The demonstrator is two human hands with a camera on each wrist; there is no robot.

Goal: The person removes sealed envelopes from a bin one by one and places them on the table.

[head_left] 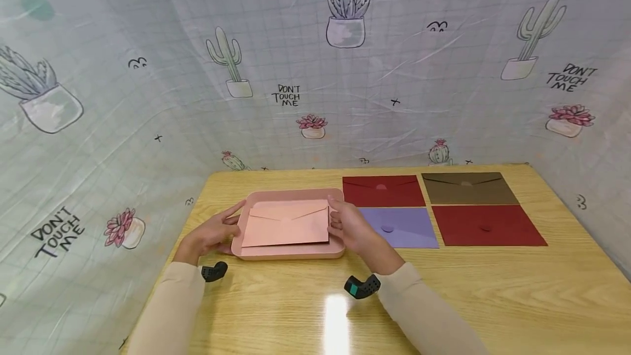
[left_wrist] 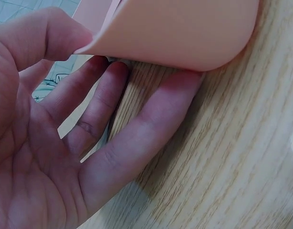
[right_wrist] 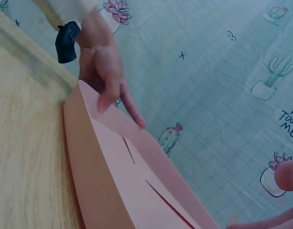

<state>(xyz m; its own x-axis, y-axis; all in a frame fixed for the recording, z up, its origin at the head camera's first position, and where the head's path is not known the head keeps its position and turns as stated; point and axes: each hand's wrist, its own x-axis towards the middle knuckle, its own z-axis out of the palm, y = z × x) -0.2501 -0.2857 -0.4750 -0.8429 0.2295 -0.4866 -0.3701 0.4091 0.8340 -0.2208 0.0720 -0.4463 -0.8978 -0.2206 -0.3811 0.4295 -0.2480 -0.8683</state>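
Observation:
A shallow pink tray with rounded corners sits on the table. In it lies a pale pink envelope, flap side up, with a dark edge showing beneath. My left hand holds the tray's left end; in the left wrist view its thumb meets the rim and its fingers reach under the edge. At the right end, my right hand has its fingers inside the tray beside the envelope's edge. Its hold is partly hidden; in the right wrist view only fingertips show at the right border.
Right of the tray, a red envelope and a brown envelope lie behind a lavender envelope and another red envelope. A cactus-print cloth surrounds the wooden table at back and sides.

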